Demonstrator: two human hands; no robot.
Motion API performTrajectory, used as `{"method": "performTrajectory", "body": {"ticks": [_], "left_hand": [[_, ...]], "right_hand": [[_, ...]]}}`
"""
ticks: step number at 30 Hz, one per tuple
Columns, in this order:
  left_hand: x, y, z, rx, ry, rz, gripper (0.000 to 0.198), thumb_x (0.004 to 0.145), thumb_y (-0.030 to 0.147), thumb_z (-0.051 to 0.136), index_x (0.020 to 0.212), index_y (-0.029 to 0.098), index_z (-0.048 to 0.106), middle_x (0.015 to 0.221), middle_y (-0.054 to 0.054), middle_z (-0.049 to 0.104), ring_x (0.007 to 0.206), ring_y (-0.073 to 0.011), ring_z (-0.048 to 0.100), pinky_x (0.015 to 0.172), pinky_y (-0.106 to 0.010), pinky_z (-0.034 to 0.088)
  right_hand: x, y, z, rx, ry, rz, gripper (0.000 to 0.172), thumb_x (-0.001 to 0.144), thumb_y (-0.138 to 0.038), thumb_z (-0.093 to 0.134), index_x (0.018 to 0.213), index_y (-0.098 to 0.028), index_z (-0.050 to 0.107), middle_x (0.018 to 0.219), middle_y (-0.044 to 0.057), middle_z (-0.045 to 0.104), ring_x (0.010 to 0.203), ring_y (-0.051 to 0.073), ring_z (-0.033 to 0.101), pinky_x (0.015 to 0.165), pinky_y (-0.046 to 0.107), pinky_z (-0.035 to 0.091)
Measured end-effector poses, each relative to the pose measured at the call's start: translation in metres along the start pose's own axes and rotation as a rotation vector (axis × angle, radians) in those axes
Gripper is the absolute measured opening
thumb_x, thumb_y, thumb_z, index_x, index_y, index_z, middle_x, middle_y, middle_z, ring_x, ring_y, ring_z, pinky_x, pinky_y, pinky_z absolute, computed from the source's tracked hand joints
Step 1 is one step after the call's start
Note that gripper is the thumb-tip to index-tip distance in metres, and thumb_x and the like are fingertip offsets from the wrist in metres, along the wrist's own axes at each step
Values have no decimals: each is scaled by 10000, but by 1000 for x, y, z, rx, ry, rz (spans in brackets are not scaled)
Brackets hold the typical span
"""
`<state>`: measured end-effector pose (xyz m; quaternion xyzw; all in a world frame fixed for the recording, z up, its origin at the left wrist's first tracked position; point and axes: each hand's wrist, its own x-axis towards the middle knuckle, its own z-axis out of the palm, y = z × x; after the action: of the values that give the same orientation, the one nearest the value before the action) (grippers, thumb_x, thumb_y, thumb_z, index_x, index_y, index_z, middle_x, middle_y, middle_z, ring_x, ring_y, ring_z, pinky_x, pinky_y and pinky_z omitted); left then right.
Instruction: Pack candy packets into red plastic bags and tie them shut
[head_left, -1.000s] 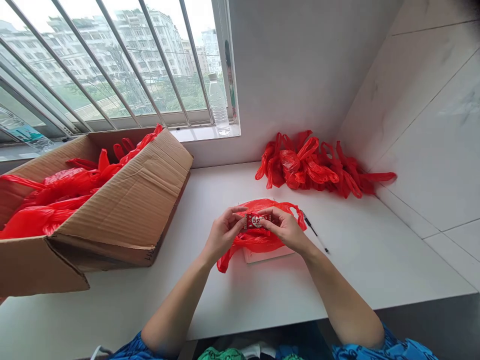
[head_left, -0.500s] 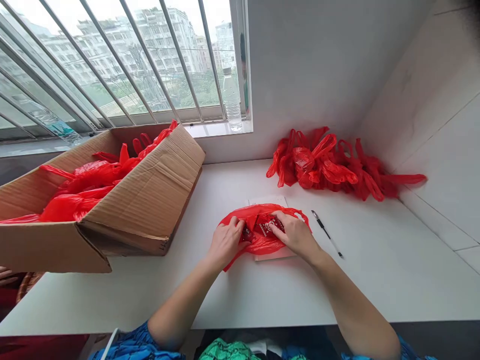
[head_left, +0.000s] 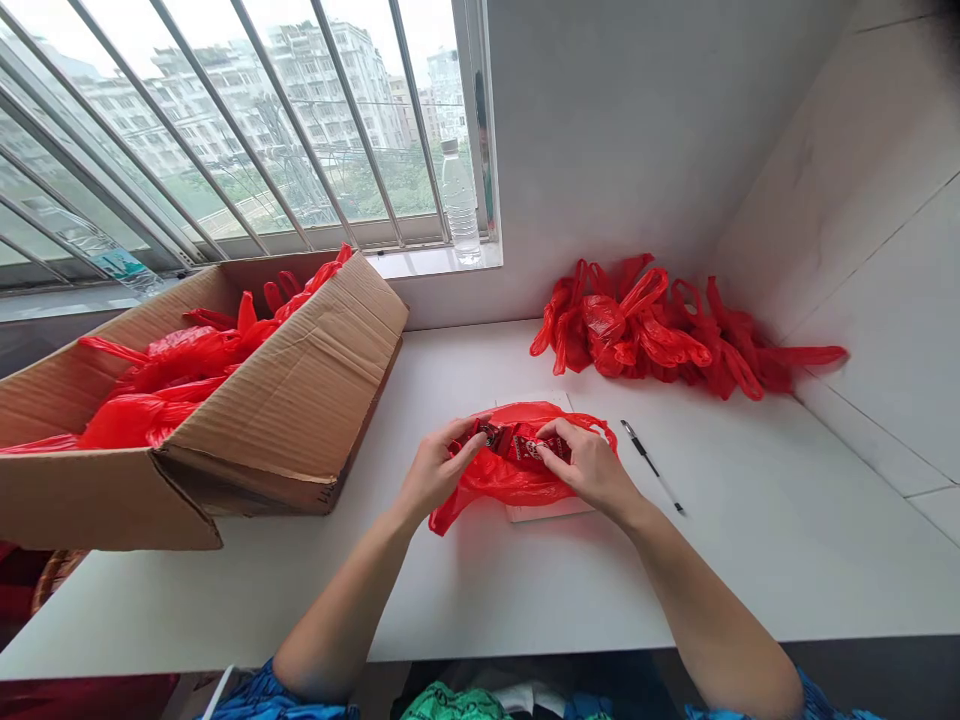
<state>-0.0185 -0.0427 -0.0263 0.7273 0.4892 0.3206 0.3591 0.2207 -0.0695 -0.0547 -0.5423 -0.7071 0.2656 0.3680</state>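
Observation:
A red plastic bag lies spread at the middle of the white table, partly over a white flat pad. Dark red printed packets show in its opening. My left hand is closed on a dark packet at the bag's left side, thumb and fingers pinching it. At the right side, my right hand grips another dark red packet between thumb and fingers. The fingertips of both hands are partly hidden by the packets and the bag film.
On the left stands an open cardboard box holding red bags. More red bags are heaped at the back right. A pen lies right of my hands. A clear bottle stands on the windowsill.
My left hand has moved slightly left and up, and its packet is lifted clearer of the bag. The bag's lower left corner has shifted left. My right hand has hardly moved.

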Motion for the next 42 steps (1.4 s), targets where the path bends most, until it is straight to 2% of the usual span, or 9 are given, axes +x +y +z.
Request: {"method": "performTrajectory", "body": {"ticks": [4,11,14,19,23,26,31,37,42], "left_hand": [[2,1,4,-241,-73,-61,476,937,468,575,1335,211,614,884,-40,706,830,-171,638,731,-261,484],[1,0,6,-187,-26,-65,440,919,465,597,1280,213,613,759,-2,673,674,-132,576,649,-245,444],[1,2,2,-83,4,-42,382,937,452,566,1239,224,620,730,10,660,663,-126,563,638,-237,430],[1,7,-7,253,170,37,273,952,392,535,1167,255,631,866,8,726,660,-120,593,667,-243,442],[0,9,-4,420,-22,76,162,951,345,519,1056,274,618,886,39,749,608,-119,597,641,-247,436],[-1,5,4,541,-122,116,165,959,332,498,1069,286,612,958,33,755,713,-151,660,648,-257,439],[-1,-1,8,656,-80,178,261,984,342,468,1217,305,580,1193,-9,709,994,-207,675,755,-292,472],[-1,0,8,684,-48,231,243,1008,335,436,1193,285,585,1219,-18,694,1025,-210,665,838,-326,453],[-1,3,8,644,-25,253,253,1010,319,429,1200,278,592,1215,-27,693,1073,-205,648,882,-337,453]], "right_hand": [[0,-4,-2,78,-2,11,161,951,-340,518,1045,-270,628,933,2,741,799,198,678,754,339,505],[1,-3,-2,39,25,-11,137,952,-310,506,1027,-263,611,977,8,717,831,198,658,765,337,492],[1,0,-2,13,60,-10,139,966,-327,501,1002,-257,615,992,18,703,862,202,648,789,345,493],[4,9,-3,-29,221,-27,188,975,-290,478,1079,-242,626,1073,60,699,941,225,654,840,365,502],[5,12,-4,-21,239,-55,250,972,-220,431,1131,-240,622,1121,65,704,1008,230,659,886,371,505],[5,11,-4,12,206,-44,280,965,-197,410,1145,-243,618,1124,54,714,1027,224,666,901,370,509],[5,9,-4,29,158,-12,320,958,-194,398,1200,-243,602,1097,57,735,982,232,688,865,377,517],[3,8,-4,109,125,21,342,958,-233,417,1250,-258,593,1065,41,739,881,217,686,809,365,516],[1,7,-5,163,54,62,350,967,-268,398,1257,-276,596,805,10,713,706,204,654,663,334,507]]}}
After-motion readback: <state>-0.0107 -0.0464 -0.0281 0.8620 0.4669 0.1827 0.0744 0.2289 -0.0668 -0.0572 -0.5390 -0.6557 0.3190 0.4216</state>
